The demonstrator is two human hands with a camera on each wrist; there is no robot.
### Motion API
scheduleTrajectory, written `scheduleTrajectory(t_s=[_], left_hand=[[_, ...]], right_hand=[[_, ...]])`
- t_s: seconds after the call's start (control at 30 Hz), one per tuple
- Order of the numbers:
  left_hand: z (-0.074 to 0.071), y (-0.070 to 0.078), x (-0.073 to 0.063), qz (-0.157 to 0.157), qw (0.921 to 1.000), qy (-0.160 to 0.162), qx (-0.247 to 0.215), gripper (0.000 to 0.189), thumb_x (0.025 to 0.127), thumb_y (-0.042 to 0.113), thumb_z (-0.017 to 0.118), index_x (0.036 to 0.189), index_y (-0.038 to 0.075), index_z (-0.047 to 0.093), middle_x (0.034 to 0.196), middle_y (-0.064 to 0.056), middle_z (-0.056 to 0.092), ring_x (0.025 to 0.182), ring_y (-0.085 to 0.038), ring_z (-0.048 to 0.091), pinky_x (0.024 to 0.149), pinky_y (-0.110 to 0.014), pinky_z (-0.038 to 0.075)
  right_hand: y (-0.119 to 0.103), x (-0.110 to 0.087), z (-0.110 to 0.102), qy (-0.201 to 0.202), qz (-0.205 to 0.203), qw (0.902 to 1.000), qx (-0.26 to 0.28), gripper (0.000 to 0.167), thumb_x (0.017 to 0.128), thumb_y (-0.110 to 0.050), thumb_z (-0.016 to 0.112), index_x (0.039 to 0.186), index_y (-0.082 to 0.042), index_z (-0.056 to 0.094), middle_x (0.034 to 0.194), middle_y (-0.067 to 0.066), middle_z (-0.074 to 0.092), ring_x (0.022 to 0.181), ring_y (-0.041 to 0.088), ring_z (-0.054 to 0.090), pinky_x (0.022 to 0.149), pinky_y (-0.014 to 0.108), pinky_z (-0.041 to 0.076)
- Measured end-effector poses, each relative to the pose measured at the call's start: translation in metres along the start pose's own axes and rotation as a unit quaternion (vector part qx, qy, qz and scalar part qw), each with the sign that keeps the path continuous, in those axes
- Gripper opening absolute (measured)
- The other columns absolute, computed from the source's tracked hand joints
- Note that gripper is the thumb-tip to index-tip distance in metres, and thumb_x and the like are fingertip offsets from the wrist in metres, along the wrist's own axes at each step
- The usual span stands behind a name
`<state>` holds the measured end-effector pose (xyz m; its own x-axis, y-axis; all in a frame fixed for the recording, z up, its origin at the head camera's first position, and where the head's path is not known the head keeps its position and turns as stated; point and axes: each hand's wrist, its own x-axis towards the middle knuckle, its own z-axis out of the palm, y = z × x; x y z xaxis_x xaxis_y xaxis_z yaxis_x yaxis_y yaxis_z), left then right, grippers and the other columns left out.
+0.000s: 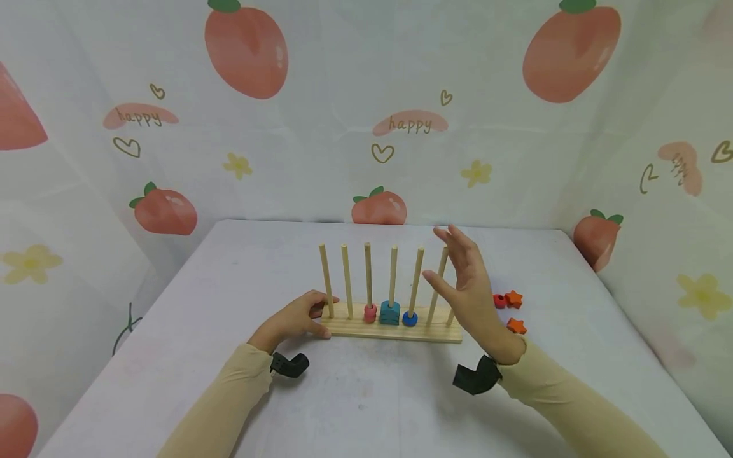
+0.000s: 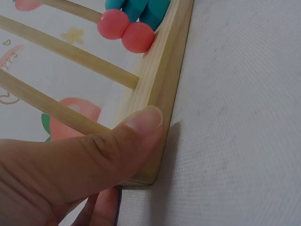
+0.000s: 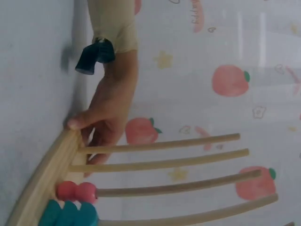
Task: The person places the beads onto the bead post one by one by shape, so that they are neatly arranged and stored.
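Observation:
A wooden base with several upright pegs stands mid-table. My left hand grips its left end, thumb pressed on the front edge of the base and fingers behind it. A pink bead, a teal piece and a blue ring sit low on three middle pegs. My right hand is raised beside the rightmost pegs, fingers straight, holding nothing. The right wrist view shows the left hand, the base and the pink bead.
A red bead and two orange stars lie on the table to the right of the base. Fruit-printed curtains close in the table at the back and both sides.

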<state>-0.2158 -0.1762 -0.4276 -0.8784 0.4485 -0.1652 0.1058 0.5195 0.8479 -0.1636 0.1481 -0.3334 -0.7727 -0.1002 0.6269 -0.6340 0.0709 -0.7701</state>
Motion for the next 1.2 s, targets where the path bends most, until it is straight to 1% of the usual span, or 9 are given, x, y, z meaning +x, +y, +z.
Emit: scheduleTrajectory(t_s=[0.13,0.23,0.4,0.6,0.7,0.93,1.03,1.1,1.2], left_hand=[[0.000,-0.001,0.000,0.001,1.0000,0.000,-0.001,0.068,0.069,-0.003,0.083,0.131,-0.001,0.054,0.133,-0.018,0.045,0.135,-0.036,0.042,0.110,-0.044,0.041],[0.000,-0.002,0.001,0.004,1.0000,-0.002,0.000,0.068,0.069,-0.002,0.083,0.131,-0.001,0.054,0.133,-0.019,0.044,0.135,-0.036,0.042,0.109,-0.044,0.041],[0.000,-0.003,0.001,0.009,0.9999,-0.004,-0.006,0.069,0.069,-0.002,0.083,0.131,-0.003,0.053,0.134,-0.020,0.043,0.134,-0.037,0.042,0.109,-0.043,0.042],[0.000,-0.003,0.001,0.026,0.9995,-0.013,-0.013,0.069,0.071,-0.004,0.082,0.132,-0.008,0.050,0.136,-0.025,0.039,0.134,-0.041,0.041,0.108,-0.043,0.044],[0.000,-0.004,0.001,0.023,0.9996,-0.009,-0.016,0.069,0.070,-0.004,0.082,0.131,-0.007,0.051,0.137,-0.024,0.039,0.134,-0.039,0.042,0.107,-0.042,0.044],[0.000,-0.005,0.001,0.024,0.9994,-0.011,-0.021,0.070,0.070,-0.004,0.082,0.132,-0.007,0.050,0.136,-0.024,0.040,0.134,-0.040,0.042,0.107,-0.042,0.044],[0.000,-0.005,0.001,0.019,0.9997,-0.006,-0.016,0.070,0.069,-0.004,0.083,0.132,-0.005,0.052,0.134,-0.022,0.042,0.134,-0.039,0.042,0.108,-0.042,0.043],[0.000,-0.005,0.001,0.017,0.9997,-0.005,-0.018,0.070,0.069,-0.004,0.083,0.132,-0.004,0.052,0.134,-0.021,0.042,0.134,-0.038,0.042,0.108,-0.042,0.044],[0.000,-0.006,0.001,0.018,0.9996,-0.008,-0.022,0.070,0.069,-0.005,0.082,0.132,-0.004,0.052,0.135,-0.021,0.042,0.135,-0.038,0.041,0.107,-0.040,0.045]], right_hand=[[-0.014,0.003,-0.007,0.002,-0.060,0.9967,0.054,0.076,0.080,0.025,0.058,0.147,0.002,0.030,0.146,0.006,0.046,0.140,0.015,0.037,0.119,0.025,0.025],[-0.024,0.003,-0.015,0.001,-0.089,0.9938,0.066,0.071,0.082,0.020,0.061,0.145,0.003,0.032,0.144,0.005,0.048,0.139,0.018,0.038,0.119,0.026,0.027],[-0.035,-0.002,-0.031,0.017,-0.113,0.9917,0.059,0.065,0.086,0.005,0.067,0.142,0.006,0.036,0.142,0.007,0.051,0.137,0.019,0.042,0.117,0.026,0.031],[-0.037,-0.012,-0.048,0.029,-0.124,0.9890,0.076,0.065,0.083,0.008,0.069,0.140,0.009,0.037,0.140,0.013,0.052,0.135,0.023,0.044,0.117,0.026,0.032],[-0.035,-0.018,-0.056,0.031,-0.110,0.9920,0.053,0.066,0.083,0.011,0.068,0.141,0.008,0.037,0.140,0.012,0.052,0.134,0.021,0.045,0.115,0.024,0.033],[-0.020,-0.035,-0.076,0.030,-0.043,0.9966,-0.063,0.074,0.078,0.027,0.059,0.144,0.004,0.036,0.140,0.004,0.051,0.130,0.010,0.048,0.107,0.011,0.037],[-0.012,-0.045,-0.083,0.019,0.006,0.9916,-0.128,0.074,0.080,0.023,0.061,0.145,0.000,0.036,0.139,-0.006,0.051,0.126,0.002,0.049,0.102,0.006,0.038],[-0.005,-0.052,-0.087,0.007,0.043,0.9838,-0.174,0.072,0.082,0.017,0.064,0.146,-0.003,0.036,0.138,-0.007,0.051,0.123,-0.004,0.049,0.099,0.004,0.039],[0.006,-0.062,-0.093,-0.015,0.088,0.9724,-0.215,0.070,0.084,0.007,0.068,0.146,-0.005,0.036,0.137,0.005,0.052,0.118,-0.012,0.047,0.095,0.000,0.038]])
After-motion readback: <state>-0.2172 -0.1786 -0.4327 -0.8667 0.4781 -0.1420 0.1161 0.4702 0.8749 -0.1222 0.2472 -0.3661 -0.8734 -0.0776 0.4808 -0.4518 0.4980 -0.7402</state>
